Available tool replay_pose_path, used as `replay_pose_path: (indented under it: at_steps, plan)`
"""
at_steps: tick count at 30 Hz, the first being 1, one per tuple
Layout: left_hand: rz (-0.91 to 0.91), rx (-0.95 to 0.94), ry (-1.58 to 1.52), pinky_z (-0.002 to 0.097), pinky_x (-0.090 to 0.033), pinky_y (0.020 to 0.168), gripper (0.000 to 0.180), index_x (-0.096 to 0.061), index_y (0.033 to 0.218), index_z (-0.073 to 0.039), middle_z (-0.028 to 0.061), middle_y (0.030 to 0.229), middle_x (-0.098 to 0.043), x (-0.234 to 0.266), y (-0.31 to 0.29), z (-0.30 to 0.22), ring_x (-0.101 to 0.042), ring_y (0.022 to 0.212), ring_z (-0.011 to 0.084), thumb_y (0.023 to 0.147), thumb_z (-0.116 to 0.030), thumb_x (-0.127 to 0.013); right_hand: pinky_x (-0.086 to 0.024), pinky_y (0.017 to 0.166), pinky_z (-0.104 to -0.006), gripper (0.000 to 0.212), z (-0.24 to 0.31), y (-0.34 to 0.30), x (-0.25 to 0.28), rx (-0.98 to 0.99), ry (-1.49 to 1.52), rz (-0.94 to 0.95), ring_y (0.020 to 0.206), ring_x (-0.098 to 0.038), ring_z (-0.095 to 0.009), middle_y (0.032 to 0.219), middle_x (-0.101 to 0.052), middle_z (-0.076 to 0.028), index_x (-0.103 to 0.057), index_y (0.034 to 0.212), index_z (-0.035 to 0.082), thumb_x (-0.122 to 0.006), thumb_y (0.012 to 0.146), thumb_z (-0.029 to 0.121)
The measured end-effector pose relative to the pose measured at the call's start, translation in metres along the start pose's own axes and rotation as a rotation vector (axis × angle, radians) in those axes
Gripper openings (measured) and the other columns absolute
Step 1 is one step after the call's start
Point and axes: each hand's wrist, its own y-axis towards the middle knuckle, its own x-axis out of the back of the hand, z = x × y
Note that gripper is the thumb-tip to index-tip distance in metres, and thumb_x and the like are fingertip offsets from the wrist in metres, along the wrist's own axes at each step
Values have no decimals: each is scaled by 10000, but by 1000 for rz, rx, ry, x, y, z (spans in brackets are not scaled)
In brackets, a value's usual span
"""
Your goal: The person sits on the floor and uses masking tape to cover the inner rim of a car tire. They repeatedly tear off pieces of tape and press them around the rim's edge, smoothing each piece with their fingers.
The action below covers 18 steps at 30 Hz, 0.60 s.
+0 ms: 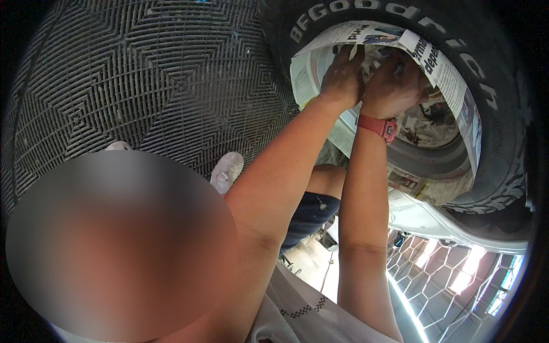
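Newspaper sheets [464, 117] stand in a ring inside the black tire [496, 123], around the grey wheel rim [426, 162]. Both of my hands reach into that ring. At its left side, my left hand [344, 79] has its fingers bent forward around a small pale piece that I cannot name. Close beside it, my right hand [394, 86] is curled in shadow, with its fingertips mostly hidden; what it grips cannot be made out. A red wristwatch [378, 128] sits on my right wrist. Crumpled newspaper [432, 123] shows in the wheel's middle.
Dark ribbed mat tiles [143, 74] cover the floor at left. A pale shoe [227, 170] rests on them near my left forearm. Below the tire is a white curved vehicle panel [429, 214]. Ceiling lights in a honeycomb pattern [426, 280] glow at lower right.
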Motion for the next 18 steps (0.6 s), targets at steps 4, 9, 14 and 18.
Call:
replay_pose_path:
  at_steps: [4,9,14,18]
  plan:
    - [-21,-21,28,480,-481,1172,745,-469,1573,4,280,1615,-408,-1,2,1,-483,1456,459,855,5,-667,-572,773,-500,199,-7,12,-2,55,-5,-8,874,-749,-387,987,-790,-157,-800,1011,72,-780,927,251]
    - [47,31,2,477,-467,1194,758,-412,1605,-4,274,1653,-348,4,2,-8,-443,1485,465,883,-3,-643,-585,740,-501,288,-10,29,14,111,-73,172,815,-759,-389,921,-791,-151,-800,1001,51,-793,922,328]
    - [139,66,-11,496,-456,1209,745,-303,1666,-23,284,1690,-288,11,0,-20,-387,1527,481,987,-72,-604,-594,691,-478,340,-21,33,23,208,-97,225,782,-763,-382,888,-787,-152,-800,1008,51,-788,924,381]
    - [115,48,25,496,-456,1210,744,-304,1663,-17,289,1691,-282,12,4,-16,-394,1523,481,982,-62,-600,-589,662,-474,301,-13,33,29,185,-116,303,748,-762,-369,875,-781,-150,-784,989,63,-780,924,357]
